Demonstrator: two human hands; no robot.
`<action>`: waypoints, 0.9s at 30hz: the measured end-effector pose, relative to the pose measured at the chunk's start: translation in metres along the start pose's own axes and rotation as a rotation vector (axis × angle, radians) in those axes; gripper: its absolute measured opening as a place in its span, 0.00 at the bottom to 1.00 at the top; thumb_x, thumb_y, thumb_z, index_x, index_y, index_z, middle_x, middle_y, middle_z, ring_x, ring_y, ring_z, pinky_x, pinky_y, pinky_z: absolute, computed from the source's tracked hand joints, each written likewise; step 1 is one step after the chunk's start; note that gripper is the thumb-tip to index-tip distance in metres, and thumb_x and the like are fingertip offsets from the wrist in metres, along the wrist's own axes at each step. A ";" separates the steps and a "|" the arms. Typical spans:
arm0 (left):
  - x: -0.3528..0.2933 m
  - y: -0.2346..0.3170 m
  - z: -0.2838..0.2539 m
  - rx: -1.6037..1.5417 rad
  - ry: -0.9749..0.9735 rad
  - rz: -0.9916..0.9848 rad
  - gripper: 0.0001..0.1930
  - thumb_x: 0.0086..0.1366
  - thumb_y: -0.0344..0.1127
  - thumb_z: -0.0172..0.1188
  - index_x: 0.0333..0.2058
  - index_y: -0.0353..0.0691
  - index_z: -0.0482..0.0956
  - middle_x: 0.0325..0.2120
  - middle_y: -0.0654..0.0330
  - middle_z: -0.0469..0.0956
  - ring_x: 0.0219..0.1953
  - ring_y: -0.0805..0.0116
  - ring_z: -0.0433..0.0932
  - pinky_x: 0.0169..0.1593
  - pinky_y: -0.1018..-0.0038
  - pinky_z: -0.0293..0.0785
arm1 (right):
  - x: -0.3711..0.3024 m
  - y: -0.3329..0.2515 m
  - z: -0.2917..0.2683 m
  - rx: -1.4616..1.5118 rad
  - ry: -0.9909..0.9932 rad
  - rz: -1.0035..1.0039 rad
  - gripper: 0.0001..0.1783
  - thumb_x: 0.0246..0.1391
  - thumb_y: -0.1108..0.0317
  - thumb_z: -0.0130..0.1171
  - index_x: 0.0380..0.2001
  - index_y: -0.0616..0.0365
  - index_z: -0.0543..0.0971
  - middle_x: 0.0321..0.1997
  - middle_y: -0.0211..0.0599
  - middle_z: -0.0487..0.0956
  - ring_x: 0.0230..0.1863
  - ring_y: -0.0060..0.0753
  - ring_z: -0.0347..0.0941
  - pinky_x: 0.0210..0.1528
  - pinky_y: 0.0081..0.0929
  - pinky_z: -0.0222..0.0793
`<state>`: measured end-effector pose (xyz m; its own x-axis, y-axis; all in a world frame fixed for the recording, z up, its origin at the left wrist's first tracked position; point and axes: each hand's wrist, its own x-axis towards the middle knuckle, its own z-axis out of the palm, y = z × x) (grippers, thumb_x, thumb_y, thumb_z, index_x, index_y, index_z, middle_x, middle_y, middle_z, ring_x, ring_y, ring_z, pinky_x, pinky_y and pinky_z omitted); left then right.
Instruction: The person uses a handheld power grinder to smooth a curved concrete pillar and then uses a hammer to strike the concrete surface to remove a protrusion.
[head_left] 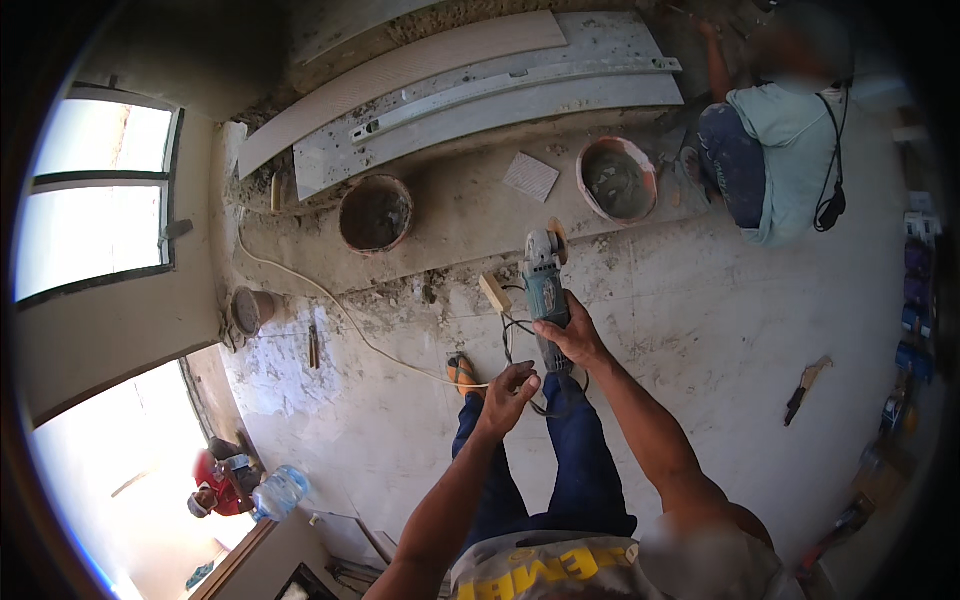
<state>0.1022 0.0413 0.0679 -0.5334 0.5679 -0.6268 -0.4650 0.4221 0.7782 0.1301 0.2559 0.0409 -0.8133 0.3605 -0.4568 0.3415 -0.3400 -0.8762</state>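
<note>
In my right hand [574, 337] is an angle grinder [544, 292], its blue-green body gripped near the rear and its grey head pointing away from me. A tan disc [558, 232] shows at the right of that head. My left hand [509, 397] is closed with its fingers pinched around a cord, just left of the grinder's rear end. From that hand a white cord [372, 347] runs off to the left across the floor. Beside the grinder is a cream socket block [494, 293] with a black cable [507, 345] looping near it.
Mortar sits in a bucket [376, 214] and another bucket [617, 180] ahead. Behind them lie long boards [440, 70] and a level [515, 84]. A co-worker [785, 150] crouches far right; another person [222, 483] is at lower left by a water jug [281, 492]. A handled tool [807, 390] lies right.
</note>
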 end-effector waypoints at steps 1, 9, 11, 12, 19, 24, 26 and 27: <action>-0.009 0.022 0.002 -0.033 -0.051 0.035 0.31 0.71 0.55 0.63 0.53 0.27 0.79 0.40 0.50 0.85 0.48 0.62 0.84 0.55 0.69 0.76 | -0.028 -0.022 0.007 0.109 -0.028 -0.001 0.35 0.54 0.58 0.74 0.59 0.60 0.71 0.46 0.34 0.79 0.45 0.26 0.77 0.51 0.31 0.76; -0.118 0.180 -0.002 -0.313 -0.672 -0.060 0.32 0.58 0.56 0.75 0.47 0.32 0.79 0.40 0.55 0.83 0.41 0.67 0.82 0.51 0.70 0.78 | -0.178 -0.182 0.044 0.318 -0.246 -0.108 0.44 0.48 0.56 0.72 0.65 0.63 0.67 0.57 0.43 0.78 0.58 0.36 0.76 0.64 0.37 0.71; -0.140 0.187 -0.011 -0.139 -0.691 0.054 0.28 0.57 0.48 0.76 0.48 0.33 0.79 0.40 0.55 0.84 0.41 0.68 0.83 0.49 0.70 0.79 | -0.207 -0.198 0.055 0.201 -0.308 -0.198 0.44 0.53 0.53 0.71 0.67 0.62 0.66 0.58 0.43 0.76 0.60 0.35 0.73 0.66 0.37 0.68; -0.149 0.194 -0.019 -0.050 -0.672 0.123 0.26 0.57 0.44 0.76 0.48 0.34 0.79 0.40 0.55 0.84 0.41 0.68 0.83 0.48 0.70 0.79 | -0.211 -0.208 0.064 0.142 -0.363 -0.246 0.44 0.55 0.52 0.70 0.68 0.62 0.65 0.59 0.42 0.76 0.61 0.35 0.72 0.66 0.37 0.67; -0.241 0.200 -0.036 0.165 -0.576 0.369 0.18 0.54 0.33 0.72 0.42 0.32 0.81 0.34 0.58 0.85 0.36 0.70 0.82 0.45 0.70 0.79 | -0.286 -0.194 0.161 0.235 0.187 -0.512 0.37 0.75 0.40 0.43 0.69 0.62 0.65 0.61 0.38 0.74 0.62 0.29 0.67 0.67 0.33 0.61; -0.267 0.175 -0.060 0.339 -0.487 0.530 0.23 0.50 0.35 0.73 0.43 0.28 0.80 0.34 0.54 0.85 0.37 0.67 0.83 0.45 0.67 0.79 | -0.314 -0.163 0.202 0.368 0.379 -0.539 0.36 0.75 0.40 0.43 0.64 0.63 0.69 0.57 0.37 0.76 0.59 0.28 0.70 0.66 0.30 0.63; -0.279 0.180 -0.055 0.416 -0.461 0.534 0.25 0.48 0.38 0.73 0.41 0.26 0.80 0.33 0.49 0.84 0.37 0.62 0.84 0.46 0.65 0.79 | -0.321 -0.155 0.205 0.489 0.484 -0.552 0.34 0.73 0.39 0.46 0.60 0.62 0.73 0.50 0.42 0.82 0.51 0.33 0.81 0.55 0.35 0.77; -0.281 0.177 -0.055 0.430 -0.458 0.546 0.25 0.48 0.39 0.73 0.41 0.26 0.80 0.33 0.48 0.84 0.37 0.60 0.84 0.45 0.64 0.79 | -0.327 -0.156 0.209 0.501 0.478 -0.558 0.34 0.73 0.40 0.47 0.59 0.62 0.73 0.50 0.42 0.82 0.51 0.33 0.81 0.55 0.35 0.77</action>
<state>0.1305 -0.0823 0.3793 -0.2219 0.9632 -0.1517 0.1359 0.1846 0.9734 0.2440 0.0097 0.3592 -0.4772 0.8734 -0.0969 -0.3835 -0.3062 -0.8713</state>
